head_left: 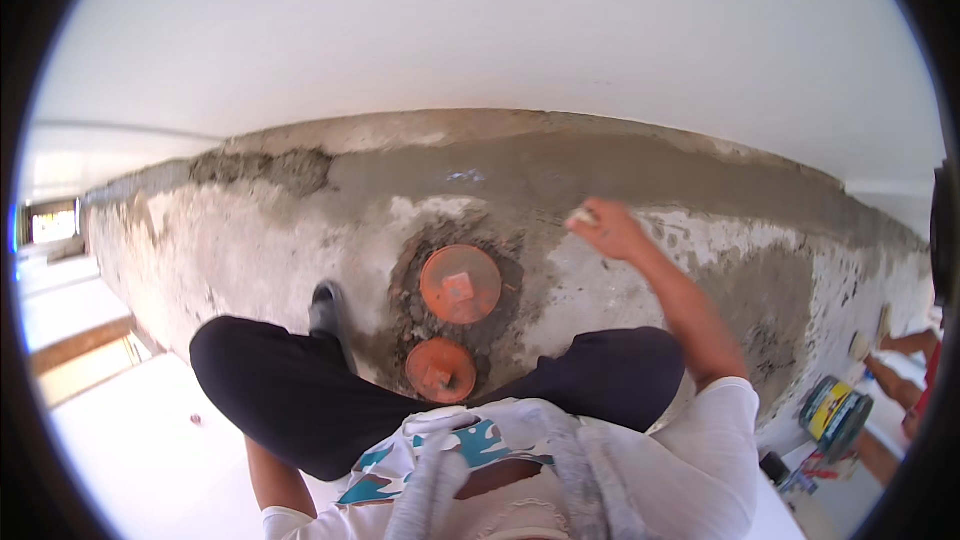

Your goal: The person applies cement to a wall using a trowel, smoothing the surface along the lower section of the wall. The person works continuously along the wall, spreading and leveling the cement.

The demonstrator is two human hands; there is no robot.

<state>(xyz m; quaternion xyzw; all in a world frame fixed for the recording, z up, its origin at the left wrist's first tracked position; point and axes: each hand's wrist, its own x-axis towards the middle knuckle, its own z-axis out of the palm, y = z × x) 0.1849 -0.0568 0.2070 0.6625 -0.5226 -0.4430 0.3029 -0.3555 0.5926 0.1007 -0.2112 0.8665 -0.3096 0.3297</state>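
Note:
My right hand [605, 227] is out in front, slightly right of centre, fingers closed around something small and pale that I cannot make out. It is just over the near edge of a smooth, damp grey mortar strip [630, 165] along the foot of the white wall [500, 30]. A rough heap of mortar [270, 170] lies on the strip's left part. Between my legs, two round orange caps [460, 285] [440, 370] sit in the floor, ringed by crumbly dark mortar. My left forearm [277, 475] runs behind my left knee, which hides the hand.
At the far right another person's arm [895, 340] reaches toward the floor. Near that person stands a dark green bucket with a yellow label [830, 415], tools beside it. My shoe [325, 312] is left of the caps. Pale slabs and a brown-edged step [85, 345] lie at far left.

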